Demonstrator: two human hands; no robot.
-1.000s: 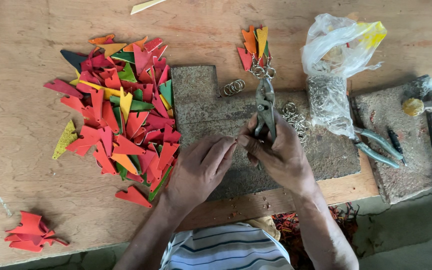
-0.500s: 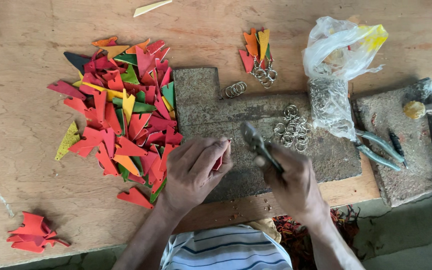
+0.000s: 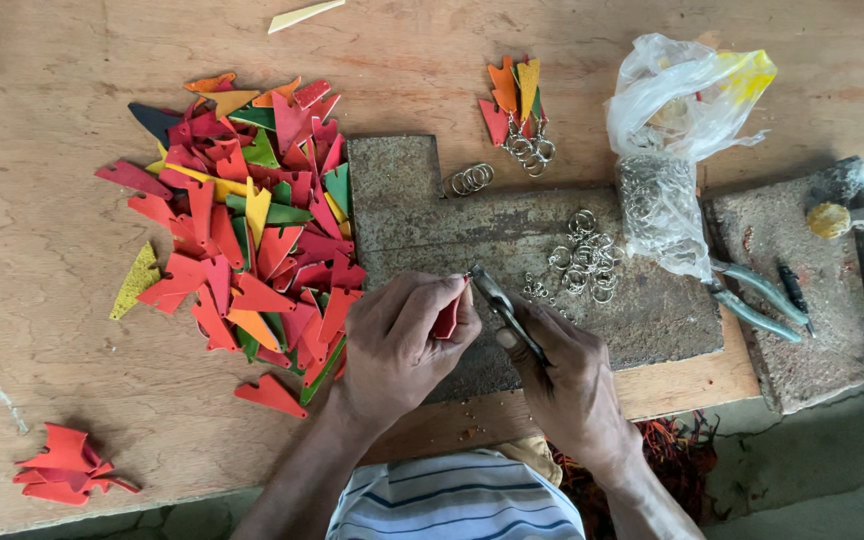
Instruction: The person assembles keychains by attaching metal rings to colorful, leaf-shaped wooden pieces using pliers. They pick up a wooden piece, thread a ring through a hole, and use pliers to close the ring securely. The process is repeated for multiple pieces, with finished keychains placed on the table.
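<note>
Big pile (image 3: 252, 230) of loose coloured pieces lies left, unringed. A red piece (image 3: 446, 322) is pinched in the left hand (image 3: 402, 345); pliers (image 3: 508, 312) are gripped in the right hand (image 3: 572, 385), tips at it. Few ringed pieces (image 3: 514, 95) far; loose rings (image 3: 584, 265) right.

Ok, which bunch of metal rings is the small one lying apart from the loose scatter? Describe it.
Start at the notched grey slab mid-table. Just right of its notch, near the top edge, lies the small ring stack. Unlike the loose rings nearer the plastic bag, it is a tight overlapping row.
</note>
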